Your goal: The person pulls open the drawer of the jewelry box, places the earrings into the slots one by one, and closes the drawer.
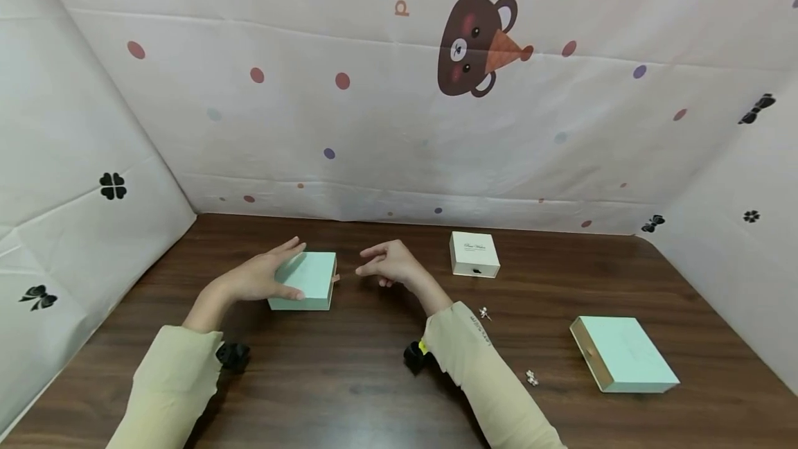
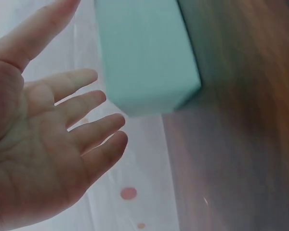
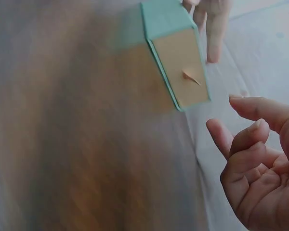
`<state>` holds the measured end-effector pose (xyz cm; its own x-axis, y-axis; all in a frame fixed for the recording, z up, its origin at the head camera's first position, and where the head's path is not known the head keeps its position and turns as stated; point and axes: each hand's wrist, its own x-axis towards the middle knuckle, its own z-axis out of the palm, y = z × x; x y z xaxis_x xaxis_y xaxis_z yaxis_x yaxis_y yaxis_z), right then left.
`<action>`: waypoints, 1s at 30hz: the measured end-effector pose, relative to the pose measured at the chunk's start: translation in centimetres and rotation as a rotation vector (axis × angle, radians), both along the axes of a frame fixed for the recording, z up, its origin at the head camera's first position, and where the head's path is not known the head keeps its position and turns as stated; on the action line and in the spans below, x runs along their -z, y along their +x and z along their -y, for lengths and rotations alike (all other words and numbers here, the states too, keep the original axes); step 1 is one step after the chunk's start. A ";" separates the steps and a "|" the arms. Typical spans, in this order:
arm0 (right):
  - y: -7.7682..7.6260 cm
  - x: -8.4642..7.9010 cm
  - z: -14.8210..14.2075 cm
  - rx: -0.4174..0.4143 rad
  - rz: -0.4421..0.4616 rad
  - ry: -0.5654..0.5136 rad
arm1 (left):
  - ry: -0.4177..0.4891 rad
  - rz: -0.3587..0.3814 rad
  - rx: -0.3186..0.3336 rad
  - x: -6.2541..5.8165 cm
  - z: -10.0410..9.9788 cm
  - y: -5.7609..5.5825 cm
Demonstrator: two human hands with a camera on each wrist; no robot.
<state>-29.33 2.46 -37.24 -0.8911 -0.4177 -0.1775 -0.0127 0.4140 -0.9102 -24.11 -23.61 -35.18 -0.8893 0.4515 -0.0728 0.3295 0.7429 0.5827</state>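
While its drawer is sitting closed with the small tab untouched, the mint box on the table is being steadied by the left hand, fingers spread loosely against it, and approached by the half-curled, empty right hand just beside it.

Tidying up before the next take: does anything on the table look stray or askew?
Two small sparkly trinkets lie loose on the table by the right sleeve, outside any box. The mint box near them sits angled.

tabletop booth, cartoon-print backdrop
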 end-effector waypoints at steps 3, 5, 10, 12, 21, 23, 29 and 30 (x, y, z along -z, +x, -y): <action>-0.4 -0.7 -1.2 0.022 0.003 -0.002 | 0.011 -0.035 0.003 -0.4 -1.1 -0.2; -0.6 -1.2 -2.0 0.038 0.004 -0.001 | 0.016 -0.060 0.006 -0.6 -1.9 -0.4; -0.9 -2.1 -4.1 0.060 -0.011 0.007 | 0.025 -0.085 0.009 -0.8 -3.9 -0.9; -1.1 -2.4 -5.0 0.068 -0.026 0.013 | 0.029 -0.087 0.012 -1.0 -4.8 -1.0; -1.4 -4.2 -9.5 0.150 -0.031 0.054 | 0.043 -0.115 0.055 -1.7 -8.9 -1.1; -1.5 -4.4 -10.5 0.170 -0.017 0.043 | 0.040 -0.119 0.060 -1.6 -9.9 -1.3; -1.9 -4.5 -13.6 0.175 -0.027 0.046 | 0.052 -0.111 0.077 -1.1 -12.3 -1.8; -1.8 -4.6 -14.0 0.174 -0.029 0.045 | 0.056 -0.113 0.081 -1.1 -12.7 -1.9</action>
